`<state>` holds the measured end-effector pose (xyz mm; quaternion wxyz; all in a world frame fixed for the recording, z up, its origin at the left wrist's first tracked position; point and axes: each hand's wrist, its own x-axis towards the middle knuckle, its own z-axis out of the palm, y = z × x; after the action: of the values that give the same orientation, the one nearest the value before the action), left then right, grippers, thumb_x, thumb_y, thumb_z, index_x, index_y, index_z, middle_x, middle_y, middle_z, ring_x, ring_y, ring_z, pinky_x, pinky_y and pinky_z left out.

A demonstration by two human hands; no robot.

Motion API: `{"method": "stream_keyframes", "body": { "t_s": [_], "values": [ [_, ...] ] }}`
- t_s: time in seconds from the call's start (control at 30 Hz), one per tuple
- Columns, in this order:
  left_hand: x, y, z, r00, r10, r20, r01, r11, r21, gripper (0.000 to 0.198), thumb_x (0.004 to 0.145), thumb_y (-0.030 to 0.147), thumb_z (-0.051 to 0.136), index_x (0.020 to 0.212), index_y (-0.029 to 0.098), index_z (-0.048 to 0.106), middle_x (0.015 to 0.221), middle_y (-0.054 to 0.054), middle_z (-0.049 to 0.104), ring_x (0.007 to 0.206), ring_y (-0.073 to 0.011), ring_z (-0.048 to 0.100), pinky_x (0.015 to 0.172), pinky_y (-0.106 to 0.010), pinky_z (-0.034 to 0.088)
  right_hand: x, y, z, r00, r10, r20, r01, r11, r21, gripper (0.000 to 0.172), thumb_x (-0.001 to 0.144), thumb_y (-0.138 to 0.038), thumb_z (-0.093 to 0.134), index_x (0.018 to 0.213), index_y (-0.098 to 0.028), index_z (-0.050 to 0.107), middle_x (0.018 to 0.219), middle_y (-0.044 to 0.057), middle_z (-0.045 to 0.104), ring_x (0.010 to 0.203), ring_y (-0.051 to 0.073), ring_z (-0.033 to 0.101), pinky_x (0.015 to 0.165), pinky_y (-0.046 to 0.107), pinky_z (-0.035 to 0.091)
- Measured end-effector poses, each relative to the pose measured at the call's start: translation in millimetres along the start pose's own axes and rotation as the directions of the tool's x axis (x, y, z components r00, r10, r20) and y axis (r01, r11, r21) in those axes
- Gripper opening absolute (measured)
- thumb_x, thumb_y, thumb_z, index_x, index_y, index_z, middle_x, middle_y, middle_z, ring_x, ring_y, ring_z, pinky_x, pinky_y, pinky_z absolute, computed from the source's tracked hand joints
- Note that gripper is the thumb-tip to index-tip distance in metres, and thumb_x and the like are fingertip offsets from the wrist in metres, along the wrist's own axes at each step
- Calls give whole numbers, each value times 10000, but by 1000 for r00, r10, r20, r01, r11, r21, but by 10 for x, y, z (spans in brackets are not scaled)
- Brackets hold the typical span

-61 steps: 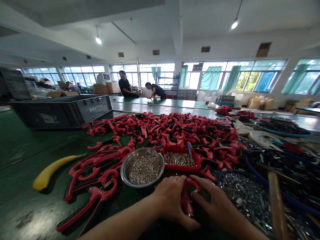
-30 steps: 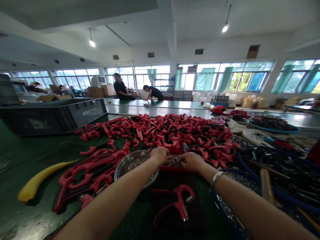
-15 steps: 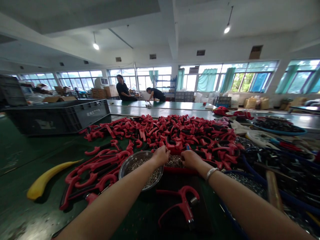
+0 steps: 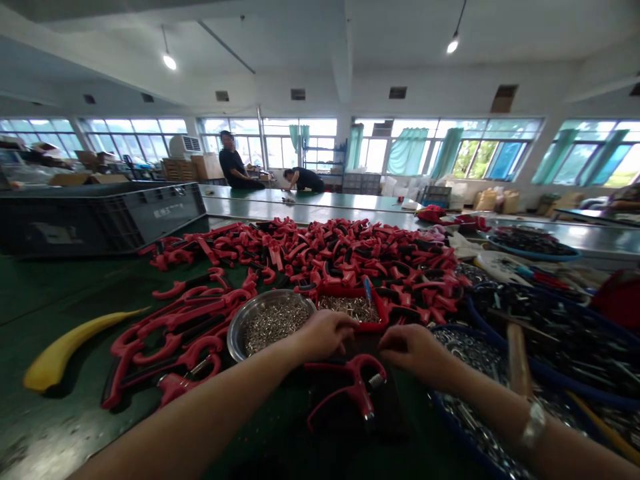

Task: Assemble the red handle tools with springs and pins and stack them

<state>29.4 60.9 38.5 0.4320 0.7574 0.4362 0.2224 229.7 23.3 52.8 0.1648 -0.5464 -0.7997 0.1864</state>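
My left hand (image 4: 327, 333), fingers curled together, hovers by the front edge of a red tray (image 4: 384, 323) of small metal pins. My right hand (image 4: 413, 350) is also curled, thumb close to fingertips, just right of that tray. Whatever either hand pinches is too small or hidden to name. Below and between them, a red curved tool part (image 4: 364, 387) with a spring lies on a dark block (image 4: 393, 413). Left of the tray stands a metal bowl (image 4: 235, 333) of small metal pieces, partly covered by my left forearm. A blue stick (image 4: 369, 292) leans in the tray.
A heap of red-and-black handles (image 4: 320, 250) spreads behind the tray. A banana (image 4: 65, 347) and a grey crate (image 4: 125, 217) are at left. Blue-rimmed basins of metal parts (image 4: 560, 327) and a hammer (image 4: 520, 360) are at right. Two people (image 4: 235, 163) work at a far table.
Both hands have come back toward me from the tray; the left also moved right, over its front edge, the right farther right. The view has turned slightly right and down.
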Motion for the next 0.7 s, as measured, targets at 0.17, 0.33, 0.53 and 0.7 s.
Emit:
{"method": "stream_keyframes", "body": {
  "t_s": [0.17,0.33,0.53,0.7],
  "values": [
    [-221,16,151,999,39,3,-39,998,-58,237,870,281,355,986,156,519,837,-31,655,530,-96,607,462,-186,438,-265,-8,169,998,30,-59,-32,999,-36,136,763,-212,497,740,-205,632,706,5,663,672,162,592,589,255,397],
    [-339,-41,200,1000,14,-19,-15,1000,-11,237,812,328,469,922,151,582,815,-43,674,662,-137,613,549,-219,448,-247,15,235,998,33,-57,-40,992,-118,123,777,-193,489,755,-197,610,720,15,660,691,164,598,592,247,401],
    [-333,-74,251,993,61,-101,-35,970,240,246,744,422,573,844,231,693,808,-2,686,756,-160,594,670,-239,425,-289,-86,299,1000,-4,-25,-4,950,-312,202,812,-117,429,809,-168,625,800,82,644,762,213,598,652,290,426],
    [-325,-68,298,985,117,-125,-45,880,472,252,783,456,530,857,269,682,852,7,675,798,-169,598,673,-249,408,-450,-63,470,1000,-16,-21,6,913,-408,352,824,-63,368,1066,-162,603,992,117,620,881,241,583,740,343,464]
  ]
}}
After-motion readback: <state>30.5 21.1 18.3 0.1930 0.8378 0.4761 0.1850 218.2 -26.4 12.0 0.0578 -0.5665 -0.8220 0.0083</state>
